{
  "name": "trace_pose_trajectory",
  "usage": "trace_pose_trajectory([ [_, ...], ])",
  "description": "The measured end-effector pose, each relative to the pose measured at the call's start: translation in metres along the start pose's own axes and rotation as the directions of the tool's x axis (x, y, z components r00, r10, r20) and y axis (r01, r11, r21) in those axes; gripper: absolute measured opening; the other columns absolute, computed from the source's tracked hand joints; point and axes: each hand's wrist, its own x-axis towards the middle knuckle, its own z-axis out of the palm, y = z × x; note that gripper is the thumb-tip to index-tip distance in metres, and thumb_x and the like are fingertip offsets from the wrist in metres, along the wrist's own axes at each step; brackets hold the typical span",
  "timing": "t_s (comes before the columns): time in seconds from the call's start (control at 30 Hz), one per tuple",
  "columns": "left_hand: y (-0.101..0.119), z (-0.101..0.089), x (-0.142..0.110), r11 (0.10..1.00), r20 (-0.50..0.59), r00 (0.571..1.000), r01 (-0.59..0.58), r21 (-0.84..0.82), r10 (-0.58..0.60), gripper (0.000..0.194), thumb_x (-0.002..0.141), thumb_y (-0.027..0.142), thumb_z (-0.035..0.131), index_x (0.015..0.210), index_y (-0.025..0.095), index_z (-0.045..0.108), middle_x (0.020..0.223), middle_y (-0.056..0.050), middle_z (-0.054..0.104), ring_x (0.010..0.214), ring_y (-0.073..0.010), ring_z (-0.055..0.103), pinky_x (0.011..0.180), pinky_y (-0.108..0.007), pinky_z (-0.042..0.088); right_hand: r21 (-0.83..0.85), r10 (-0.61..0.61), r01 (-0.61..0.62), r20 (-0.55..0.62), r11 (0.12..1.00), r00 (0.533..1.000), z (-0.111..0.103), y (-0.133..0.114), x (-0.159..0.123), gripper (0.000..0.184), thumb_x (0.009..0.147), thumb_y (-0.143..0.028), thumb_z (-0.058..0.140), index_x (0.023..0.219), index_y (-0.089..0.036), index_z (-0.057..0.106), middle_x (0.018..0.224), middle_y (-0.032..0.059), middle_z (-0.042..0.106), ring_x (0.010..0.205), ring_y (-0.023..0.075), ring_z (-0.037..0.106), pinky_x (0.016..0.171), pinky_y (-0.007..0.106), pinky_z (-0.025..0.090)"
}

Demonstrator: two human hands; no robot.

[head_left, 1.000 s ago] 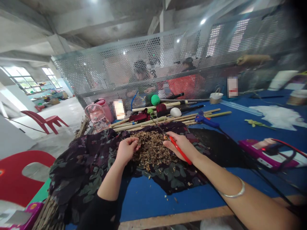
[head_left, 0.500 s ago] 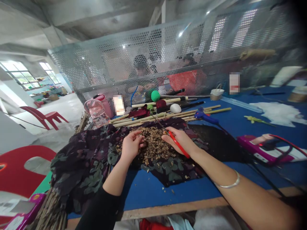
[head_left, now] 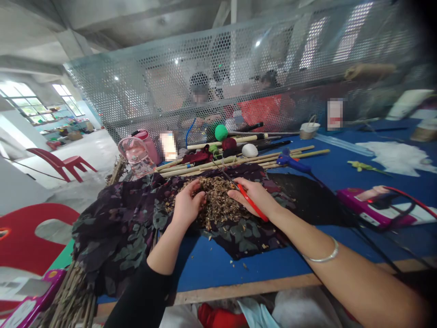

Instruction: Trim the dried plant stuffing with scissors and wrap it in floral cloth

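A heap of dry brown plant bits [head_left: 221, 200] lies on a dark floral cloth [head_left: 126, 232] on the blue table. My left hand [head_left: 187, 204] rests at the heap's left edge. Its thumb stands apart from the curved fingers, and nothing shows between them. On the opposite side, my right hand [head_left: 261, 195] holds red-handled scissors [head_left: 251, 202] against the palm, their metal blades pointing away and to the left over the heap. The fingertips of that hand touch the heap's right edge.
Long sticks [head_left: 205, 169] lie behind the heap with a green ball [head_left: 221, 132] and a white ball [head_left: 250, 150]. To the right are a blue glue gun [head_left: 293, 163] and a purple device [head_left: 365, 209] with cables. A perforated metal screen [head_left: 153, 95] stands behind; people sit beyond it.
My left thumb and fingers have spread a little apart at the heap. My right hand keeps the scissors and has shifted only slightly.
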Motion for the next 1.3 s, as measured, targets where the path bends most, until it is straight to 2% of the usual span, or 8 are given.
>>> trace_pose_trajectory([
  [0.1, 0.010, -0.013, -0.006, 0.824, 0.173, 0.943, -0.332, 0.459, 0.284, 0.021, 0.072, 0.022, 0.063, 0.093, 0.021, 0.067, 0.094, -0.005, 0.067, 0.079, -0.0162, 0.061, 0.074, -0.027, 0.045, 0.006, 0.005, -0.005, 0.000, 1.000, 1.000, 0.001, 0.001, 0.000, 0.053, 0.080, -0.058, 0.047, 0.107, -0.013, 0.057, 0.070, 0.0049, 0.063, 0.065, 0.0176, 0.058, 0.063, 0.025, 0.042],
  [0.23, 0.017, -0.024, -0.014, 0.667, 0.512, 0.845, -0.470, 0.578, 0.152, 0.018, 0.066, 0.027, 0.068, 0.083, 0.022, 0.071, 0.076, -0.003, 0.065, 0.070, -0.0166, 0.057, 0.064, -0.024, 0.041, 0.036, 0.016, -0.017, 0.025, 0.999, 1.000, -0.001, -0.002, -0.001, 0.060, 0.079, -0.061, 0.045, 0.109, -0.010, 0.056, 0.064, 0.0032, 0.059, 0.058, 0.0163, 0.055, 0.058, 0.025, 0.040],
  [0.33, 0.012, -0.023, -0.017, 0.652, 0.588, 0.807, -0.473, 0.593, 0.051, 0.037, 0.055, 0.028, 0.075, 0.091, 0.023, 0.070, 0.080, -0.004, 0.064, 0.070, -0.0177, 0.057, 0.060, -0.024, 0.039, 0.035, 0.017, -0.018, 0.029, 0.999, 0.999, -0.002, -0.005, -0.001, 0.061, 0.079, -0.062, 0.044, 0.107, -0.009, 0.057, 0.062, 0.0028, 0.058, 0.057, 0.0161, 0.054, 0.057, 0.025, 0.039],
  [0.57, 0.003, -0.016, -0.013, 0.650, 0.591, 0.806, -0.457, 0.608, 0.014, 0.004, 0.060, 0.020, 0.067, 0.058, 0.018, 0.064, 0.051, 0.002, 0.054, 0.050, -0.0113, 0.044, 0.048, -0.022, 0.028, 0.018, 0.004, -0.005, 0.042, 1.000, 0.999, 0.000, -0.004, -0.001, 0.056, 0.079, -0.059, 0.047, 0.109, -0.012, 0.056, 0.064, 0.0035, 0.061, 0.061, 0.0170, 0.056, 0.057, 0.024, 0.039],
  [0.67, 0.004, -0.019, -0.009, 0.701, 0.571, 0.821, -0.415, 0.579, 0.014, 0.018, 0.065, 0.023, 0.062, 0.049, 0.017, 0.056, 0.045, 0.003, 0.048, 0.046, -0.0095, 0.040, 0.046, -0.021, 0.027, 0.016, -0.008, 0.008, 0.039, 1.000, 0.999, 0.000, -0.003, -0.001, 0.055, 0.080, -0.058, 0.047, 0.108, -0.013, 0.057, 0.066, 0.0044, 0.062, 0.062, 0.0178, 0.058, 0.060, 0.025, 0.040],
  [0.87, 0.001, -0.018, -0.005, 0.913, 0.486, 0.866, -0.102, 0.396, -0.114, 0.027, 0.073, 0.042, 0.054, 0.060, 0.018, 0.055, 0.047, 0.003, 0.051, 0.042, -0.0100, 0.047, 0.040, -0.018, 0.034, 0.046, -0.028, 0.027, 0.008, 0.999, 1.000, 0.005, 0.000, -0.002, 0.050, 0.080, -0.056, 0.049, 0.108, -0.015, 0.057, 0.063, 0.0031, 0.061, 0.060, 0.0177, 0.058, 0.056, 0.025, 0.040],
  [1.1, 0.002, 0.004, -0.005, 0.999, 0.267, 0.963, 0.013, 0.035, -0.022, 0.029, 0.079, 0.047, 0.048, 0.072, 0.019, 0.047, 0.044, 0.008, 0.044, 0.033, -0.0050, 0.034, 0.035, -0.016, 0.026, -0.027, -0.013, 0.016, 0.109, 1.000, 0.994, 0.002, -0.009, -0.005, 0.057, 0.077, -0.059, 0.051, 0.113, -0.014, 0.053, 0.061, 0.0012, 0.057, 0.058, 0.0185, 0.057, 0.055, 0.026, 0.040],
  [1.3, 0.005, 0.017, -0.012, 0.974, 0.235, 0.972, 0.056, -0.219, -0.003, 0.032, 0.072, 0.049, 0.056, 0.078, 0.019, 0.049, 0.061, 0.005, 0.054, 0.045, -0.0067, 0.047, 0.038, -0.017, 0.036, 0.025, -0.113, 0.111, 0.114, 0.994, 0.987, 0.008, -0.013, -0.007, 0.057, 0.070, -0.057, 0.061, 0.109, -0.016, 0.054, 0.099, 0.0125, 0.062, 0.089, 0.0241, 0.059, 0.078, 0.033, 0.045],
])
